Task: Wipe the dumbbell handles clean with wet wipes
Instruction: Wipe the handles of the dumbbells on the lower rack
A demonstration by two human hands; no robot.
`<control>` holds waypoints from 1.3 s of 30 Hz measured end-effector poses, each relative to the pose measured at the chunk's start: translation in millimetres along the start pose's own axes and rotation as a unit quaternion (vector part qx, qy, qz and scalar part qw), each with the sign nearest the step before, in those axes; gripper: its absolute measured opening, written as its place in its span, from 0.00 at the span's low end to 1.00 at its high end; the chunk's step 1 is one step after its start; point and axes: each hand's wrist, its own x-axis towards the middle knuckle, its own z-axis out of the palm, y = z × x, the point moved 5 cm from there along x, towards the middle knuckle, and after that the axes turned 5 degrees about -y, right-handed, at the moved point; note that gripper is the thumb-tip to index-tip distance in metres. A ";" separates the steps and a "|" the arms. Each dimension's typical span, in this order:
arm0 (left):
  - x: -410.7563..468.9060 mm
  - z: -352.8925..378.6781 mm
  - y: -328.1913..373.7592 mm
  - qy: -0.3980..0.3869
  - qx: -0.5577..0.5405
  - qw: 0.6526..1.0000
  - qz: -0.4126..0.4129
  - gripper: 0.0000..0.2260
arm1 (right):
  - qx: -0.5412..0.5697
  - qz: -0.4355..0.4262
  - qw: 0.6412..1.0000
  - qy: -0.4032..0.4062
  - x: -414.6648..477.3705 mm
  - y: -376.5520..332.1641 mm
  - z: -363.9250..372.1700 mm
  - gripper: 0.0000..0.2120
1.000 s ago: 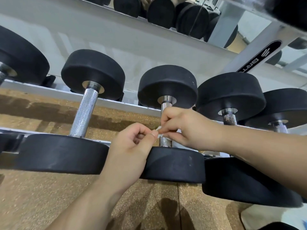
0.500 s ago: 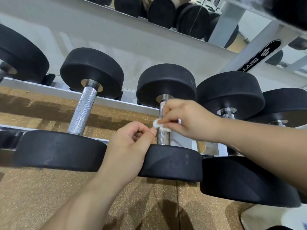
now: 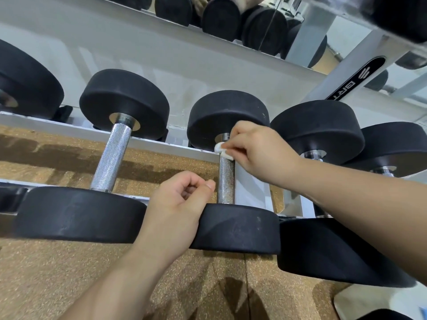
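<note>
A black dumbbell lies on the rack in the middle, its knurled steel handle [image 3: 226, 181] running away from me. My right hand [image 3: 256, 153] pinches a small white wet wipe [image 3: 223, 151] around the far end of that handle, close to the far weight head [image 3: 227, 116]. My left hand [image 3: 178, 209] rests against the near weight head [image 3: 238, 227], fingers curled with nothing in them, thumb tip just left of the handle.
A second dumbbell with a bare handle [image 3: 112, 155] lies to the left, more dumbbells [image 3: 318, 128] to the right. White rack rails [image 3: 69, 130] cross under them. An upper shelf [image 3: 161, 26] holds more weights. Cork-coloured floor [image 3: 69, 285] lies below.
My right hand has slid the wipe up the handle, from near its middle to the far end. My left hand has stayed against the near head.
</note>
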 end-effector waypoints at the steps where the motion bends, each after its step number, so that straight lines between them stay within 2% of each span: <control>1: 0.1 -0.1 0.0 0.000 0.001 1.000 0.003 0.12 | -0.005 0.002 1.000 0.000 -0.4 -1.7 1.0 0.07; 3: 0.7 -0.2 1.0 -0.003 0.000 1.000 0.005 0.11 | 0.027 -0.024 0.999 -0.035 -7.6 -12.0 4.4 0.05; 5: 1.3 -0.4 2.0 -0.007 0.001 1.000 0.006 0.10 | 0.089 -0.061 0.988 -0.109 -18.9 -25.4 7.9 0.05; 7: 1.9 -0.2 2.6 -0.011 0.003 1.000 0.010 0.10 | 0.099 -0.072 0.982 -0.142 -22.8 -28.1 8.1 0.05; 11: 2.6 0.2 0.5 -0.014 0.007 1.000 0.009 0.11 | -0.003 -0.032 0.999 -0.026 -4.4 -7.0 0.5 0.06; 14: 2.4 0.2 -0.7 -0.013 0.008 1.000 0.011 0.11 | -0.007 -0.010 1.000 -0.022 -1.6 -3.9 1.9 0.07; 17: 2.5 -1.2 -1.9 -0.011 0.007 1.000 0.009 0.11 | 0.078 -0.069 0.988 -0.116 -18.4 -24.9 5.7 0.05; 19: 3.2 -1.3 -3.0 -0.014 0.010 1.000 0.010 0.11 | 0.068 -0.112 0.976 -0.173 -26.6 -37.2 7.3 0.06; 21: 3.2 -1.2 -2.8 -0.014 0.010 1.000 0.010 0.11 | 0.004 -0.135 0.979 -0.151 -17.8 -32.9 7.1 0.08; 24: 2.1 0.0 -1.1 -0.017 0.003 1.000 0.009 0.13 | -0.052 -0.079 0.993 -0.066 7.1 -12.9 3.2 0.08; 26: 1.6 0.3 -1.1 -0.017 0.002 1.000 0.006 0.14 | -0.060 -0.041 0.996 -0.048 11.7 -7.3 2.8 0.08; 28: 2.0 -0.4 -2.4 -0.016 0.008 1.000 0.006 0.13 | -0.028 -0.050 0.995 -0.077 2.2 -14.6 4.6 0.07; 31: 2.2 -1.7 -3.8 -0.019 0.011 1.000 0.006 0.12 | 0.054 -0.096 0.977 -0.183 -15.4 -29.1 6.7 0.06; 32: 2.5 -1.6 -3.8 -0.021 0.010 1.000 0.005 0.12 | 0.063 -0.100 0.974 -0.191 -15.2 -27.4 5.3 0.06; 36: 3.3 -1.2 -4.2 -0.024 0.012 1.000 0.003 0.13 | -0.006 -0.069 0.994 -0.080 5.2 -1.7 -3.2 0.07; 39: 2.3 -1.7 -3.5 -0.020 0.010 1.000 0.005 0.12 | -0.026 -0.051 0.997 -0.058 2.7 -2.8 -3.0 0.06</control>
